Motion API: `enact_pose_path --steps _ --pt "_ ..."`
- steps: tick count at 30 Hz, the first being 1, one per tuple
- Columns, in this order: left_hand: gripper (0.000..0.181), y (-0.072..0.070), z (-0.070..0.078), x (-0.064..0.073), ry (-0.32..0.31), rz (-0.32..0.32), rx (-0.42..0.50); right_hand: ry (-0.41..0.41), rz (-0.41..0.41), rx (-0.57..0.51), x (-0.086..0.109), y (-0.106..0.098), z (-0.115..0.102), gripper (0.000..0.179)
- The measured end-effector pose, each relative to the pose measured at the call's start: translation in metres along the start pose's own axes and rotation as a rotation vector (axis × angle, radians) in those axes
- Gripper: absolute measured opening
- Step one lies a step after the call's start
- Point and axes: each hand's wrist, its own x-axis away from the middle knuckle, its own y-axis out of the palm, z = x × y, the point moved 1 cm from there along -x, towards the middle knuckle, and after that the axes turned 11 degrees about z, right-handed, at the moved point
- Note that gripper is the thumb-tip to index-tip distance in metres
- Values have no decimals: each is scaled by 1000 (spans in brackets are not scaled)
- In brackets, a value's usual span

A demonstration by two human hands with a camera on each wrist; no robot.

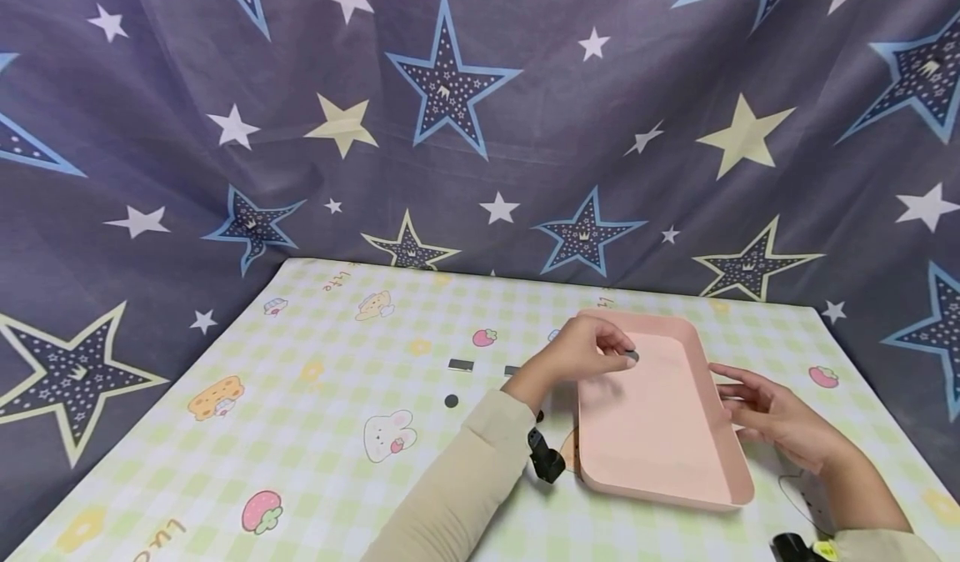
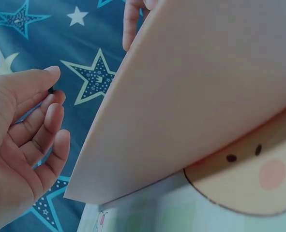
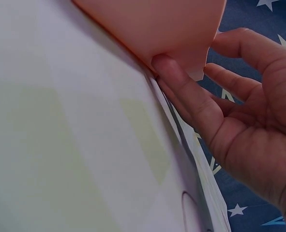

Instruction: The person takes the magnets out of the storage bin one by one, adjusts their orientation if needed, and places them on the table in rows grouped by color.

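A pink rectangular tray (image 1: pixel 645 429) stands on the checked tablecloth, right of the middle. My left hand (image 1: pixel 588 349) is over its far left part and pinches a small dark disc (image 1: pixel 632 355) between thumb and index finger. In the left wrist view only a dark speck of that disc (image 2: pixel 51 90) shows between the fingertips of the left hand (image 2: pixel 29 125). My right hand (image 1: pixel 787 420) touches the outside of the tray's right wall with loosely extended fingers. In the right wrist view, fingertips of the right hand (image 3: pixel 239 111) rest against the pink wall (image 3: pixel 181 29).
Left of the tray lie a dark rectangular piece (image 1: pixel 461 365), a second one (image 1: pixel 512 370) partly hidden by the left wrist, and a dark disc (image 1: pixel 451 401). Another small dark round piece (image 1: pixel 540 416) shows beside the sleeve. A star-patterned curtain (image 1: pixel 495 128) hangs behind the table.
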Motion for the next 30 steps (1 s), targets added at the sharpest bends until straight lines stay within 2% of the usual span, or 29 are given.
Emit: enact_pose_path --steps 11,21,30 --pt "14 -11 -5 8 -19 37 23 7 3 4 0 1 -1 56" --pt "12 -22 -10 16 -24 59 0 12 0 2 0 1 -1 56" --pt "11 -34 -13 24 10 55 -12 10 -7 -8 0 1 -1 56"
